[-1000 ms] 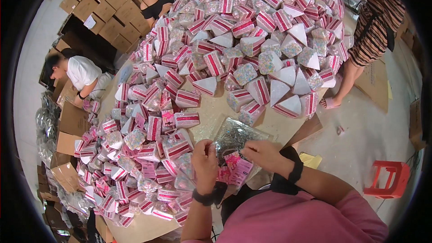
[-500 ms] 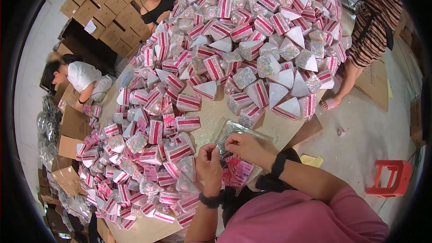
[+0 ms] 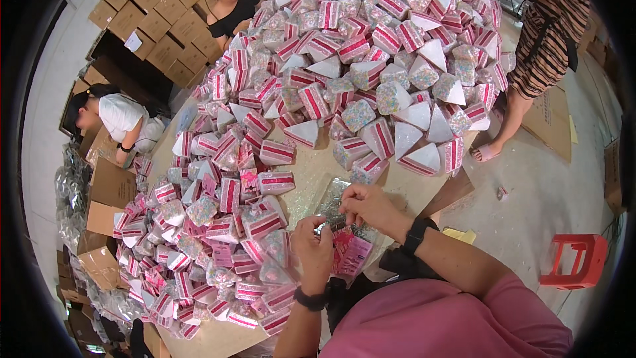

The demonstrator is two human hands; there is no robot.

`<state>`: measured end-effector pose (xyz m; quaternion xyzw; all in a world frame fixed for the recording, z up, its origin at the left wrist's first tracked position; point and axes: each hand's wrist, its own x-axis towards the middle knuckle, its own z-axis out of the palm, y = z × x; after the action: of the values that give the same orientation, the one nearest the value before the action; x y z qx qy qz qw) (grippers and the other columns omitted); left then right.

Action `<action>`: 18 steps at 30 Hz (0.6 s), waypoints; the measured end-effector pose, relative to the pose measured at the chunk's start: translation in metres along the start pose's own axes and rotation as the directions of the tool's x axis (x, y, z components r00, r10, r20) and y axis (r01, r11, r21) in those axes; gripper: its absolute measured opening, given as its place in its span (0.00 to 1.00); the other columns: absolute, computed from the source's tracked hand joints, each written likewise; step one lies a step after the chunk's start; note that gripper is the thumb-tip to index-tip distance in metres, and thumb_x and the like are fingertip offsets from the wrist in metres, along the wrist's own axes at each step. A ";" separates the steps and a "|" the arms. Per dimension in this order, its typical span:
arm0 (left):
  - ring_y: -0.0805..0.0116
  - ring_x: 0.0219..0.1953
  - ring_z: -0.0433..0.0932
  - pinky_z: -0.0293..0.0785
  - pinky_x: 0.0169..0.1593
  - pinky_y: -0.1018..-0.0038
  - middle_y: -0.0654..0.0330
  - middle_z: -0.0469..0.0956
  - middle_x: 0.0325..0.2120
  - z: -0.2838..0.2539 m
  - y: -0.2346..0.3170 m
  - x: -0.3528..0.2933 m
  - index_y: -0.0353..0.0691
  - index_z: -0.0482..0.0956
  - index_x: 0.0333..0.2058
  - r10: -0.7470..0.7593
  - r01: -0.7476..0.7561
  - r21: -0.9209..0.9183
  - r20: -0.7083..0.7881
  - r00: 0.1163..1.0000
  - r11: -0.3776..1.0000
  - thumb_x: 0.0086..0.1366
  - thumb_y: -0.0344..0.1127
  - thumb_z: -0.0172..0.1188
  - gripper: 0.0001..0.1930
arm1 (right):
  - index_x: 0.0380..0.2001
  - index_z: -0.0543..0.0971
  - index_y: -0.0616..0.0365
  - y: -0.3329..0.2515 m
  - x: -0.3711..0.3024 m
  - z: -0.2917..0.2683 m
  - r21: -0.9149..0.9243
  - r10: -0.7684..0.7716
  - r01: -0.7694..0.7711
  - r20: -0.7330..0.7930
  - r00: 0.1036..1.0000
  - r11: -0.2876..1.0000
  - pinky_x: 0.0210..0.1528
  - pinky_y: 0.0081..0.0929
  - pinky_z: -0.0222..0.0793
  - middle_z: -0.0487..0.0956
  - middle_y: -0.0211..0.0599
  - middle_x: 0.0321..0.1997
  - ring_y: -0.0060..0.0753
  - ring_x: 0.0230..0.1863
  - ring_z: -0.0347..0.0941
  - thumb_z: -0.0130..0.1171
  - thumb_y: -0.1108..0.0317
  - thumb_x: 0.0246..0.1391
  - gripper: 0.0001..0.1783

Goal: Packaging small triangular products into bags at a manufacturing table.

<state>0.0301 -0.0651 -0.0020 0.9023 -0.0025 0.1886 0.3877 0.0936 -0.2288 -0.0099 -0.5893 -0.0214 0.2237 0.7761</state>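
Observation:
My left hand (image 3: 311, 246) is closed above the table's near edge, a shiny clear edge showing at its fingertips. To its right my right hand (image 3: 370, 209) has its fingers bent in a pinch; whatever they hold is too small to make out. Under and beyond both hands lie clear plastic bags (image 3: 334, 191) with a silvery glitter. Just below the fingers rest pink printed cards (image 3: 352, 252), partly covered by my hands. Left of my left hand is a heap of wrapped cake-slice-shaped pieces (image 3: 230, 195), white with a dark pink stripe, some with pink cards among them.
A taller pile of the same cake-slice pieces (image 3: 377, 79) covers the table's far part. Brown cartons (image 3: 156, 23) are stacked at the back left. Co-workers are at the left, the back and the far right. A red plastic stool (image 3: 574, 262) stands on the floor at right.
Both my hands have shifted slightly right, the left one also a little nearer to me. A shiny edge now shows at the left fingertips. The co-worker at left has moved an arm.

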 end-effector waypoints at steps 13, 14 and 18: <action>0.50 0.41 0.71 0.68 0.46 0.62 0.52 0.74 0.34 0.018 0.035 -0.017 0.36 0.77 0.32 0.221 -0.297 0.182 0.346 0.912 0.937 0.50 0.24 0.56 0.09 | 0.34 0.77 0.63 0.002 -0.023 -0.022 0.105 0.075 -0.072 -0.029 0.997 0.992 0.20 0.15 0.64 0.77 0.31 0.28 0.19 0.22 0.73 0.52 0.74 0.55 0.06; 0.49 0.41 0.71 0.68 0.46 0.61 0.51 0.74 0.35 0.021 0.040 -0.013 0.36 0.77 0.32 0.228 -0.321 0.197 0.385 0.894 0.927 0.49 0.24 0.56 0.09 | 0.34 0.77 0.63 0.000 -0.025 -0.023 0.082 0.072 -0.068 -0.051 0.996 0.994 0.20 0.14 0.63 0.76 0.30 0.27 0.18 0.21 0.72 0.52 0.74 0.55 0.06; 0.49 0.41 0.70 0.67 0.46 0.61 0.51 0.74 0.35 0.020 0.020 -0.010 0.36 0.76 0.32 0.243 -0.327 0.128 0.439 0.865 0.936 0.50 0.24 0.55 0.09 | 0.33 0.77 0.63 -0.004 -0.030 -0.027 0.006 0.053 -0.053 -0.086 0.995 0.999 0.18 0.13 0.57 0.72 0.26 0.22 0.15 0.18 0.66 0.52 0.74 0.55 0.06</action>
<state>0.0251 -0.0944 -0.0045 0.9451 -0.2000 0.0468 0.2541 0.0756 -0.2652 -0.0072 -0.5971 0.0280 0.2188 0.7713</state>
